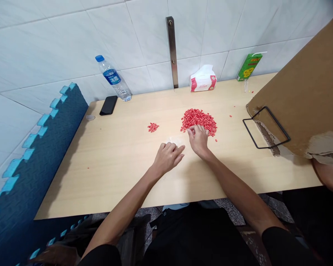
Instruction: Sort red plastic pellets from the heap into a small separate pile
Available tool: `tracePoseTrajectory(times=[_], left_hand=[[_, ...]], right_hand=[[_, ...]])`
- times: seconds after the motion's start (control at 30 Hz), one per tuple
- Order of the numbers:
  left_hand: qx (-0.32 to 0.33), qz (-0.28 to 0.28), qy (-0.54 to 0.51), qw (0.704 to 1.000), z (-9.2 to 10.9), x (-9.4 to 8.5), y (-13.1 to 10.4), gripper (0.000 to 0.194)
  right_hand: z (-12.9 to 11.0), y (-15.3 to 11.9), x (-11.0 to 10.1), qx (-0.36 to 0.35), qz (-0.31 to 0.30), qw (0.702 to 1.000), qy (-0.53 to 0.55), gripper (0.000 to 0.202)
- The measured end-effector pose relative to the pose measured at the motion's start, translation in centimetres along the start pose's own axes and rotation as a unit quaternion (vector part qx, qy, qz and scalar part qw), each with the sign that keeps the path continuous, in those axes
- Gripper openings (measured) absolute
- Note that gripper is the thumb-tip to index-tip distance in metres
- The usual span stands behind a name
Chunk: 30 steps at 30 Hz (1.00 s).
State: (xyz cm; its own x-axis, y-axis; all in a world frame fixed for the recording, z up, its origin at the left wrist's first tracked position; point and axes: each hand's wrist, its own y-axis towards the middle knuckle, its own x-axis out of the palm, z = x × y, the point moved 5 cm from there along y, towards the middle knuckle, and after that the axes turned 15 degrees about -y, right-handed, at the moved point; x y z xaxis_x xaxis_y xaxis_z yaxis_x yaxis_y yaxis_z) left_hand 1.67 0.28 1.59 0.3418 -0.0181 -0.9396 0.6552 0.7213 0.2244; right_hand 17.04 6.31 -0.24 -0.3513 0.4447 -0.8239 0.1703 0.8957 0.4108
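Observation:
A large heap of small red capsule-like pieces (197,117) lies near the middle of the table. My right hand (199,139) rests at its near edge, fingers curled in against the pieces; what they pinch, if anything, is hidden. To the left sits a much smaller group of the same red pieces (153,127), apart from both hands. My left hand (168,158) is just above the tabletop, nearer to me than the small group. Its index finger and thumb point right with a gap between them, the other fingers are bent, and no piece shows in it.
Along the wall stand a water bottle (115,79), a tissue pack (203,79) and a green drink carton (249,67). A black phone (108,105) lies at the back left. Blue foam mat (44,159) borders the left side; a cardboard panel (299,92) with a black wire frame (280,127) borders the right, a person's arm (329,177) beyond.

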Motion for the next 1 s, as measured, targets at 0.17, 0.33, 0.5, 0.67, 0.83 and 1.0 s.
tracePoseTrajectory(times=[0.17, 0.33, 0.5, 0.67, 0.83, 1.0], left_hand=[[0.012, -0.01, 0.007, 1.0, 0.4, 0.1, 0.7, 0.033], [0.01, 0.019, -0.011, 1.0, 0.4, 0.3, 1.0, 0.026], [-0.032, 0.114, -0.078, 0.99, -0.6, 0.3, 0.6, 0.021], [-0.076, 0.181, -0.155, 0.968, -1.7, -0.1, 0.7, 0.021], [-0.012, 0.116, -0.084, 0.99, -0.2, 0.1, 0.6, 0.021], [0.007, 0.05, 0.014, 0.999, 1.0, 0.3, 0.3, 0.026]], right_hand=[[0.0, -0.1, 0.0, 0.003, 0.016, 1.0, 0.02, 0.02], [-0.2, -0.3, -0.1, 0.004, 0.034, 0.999, 0.043, 0.02], [0.1, -0.4, -0.2, 0.023, 0.054, 0.992, 0.112, 0.022], [0.3, -0.7, 0.1, 0.074, 0.022, 0.973, 0.218, 0.023], [0.7, -0.7, 0.3, 0.118, 0.013, 0.957, 0.266, 0.024], [1.1, -0.7, 0.6, 0.134, 0.019, 0.95, 0.281, 0.023]])
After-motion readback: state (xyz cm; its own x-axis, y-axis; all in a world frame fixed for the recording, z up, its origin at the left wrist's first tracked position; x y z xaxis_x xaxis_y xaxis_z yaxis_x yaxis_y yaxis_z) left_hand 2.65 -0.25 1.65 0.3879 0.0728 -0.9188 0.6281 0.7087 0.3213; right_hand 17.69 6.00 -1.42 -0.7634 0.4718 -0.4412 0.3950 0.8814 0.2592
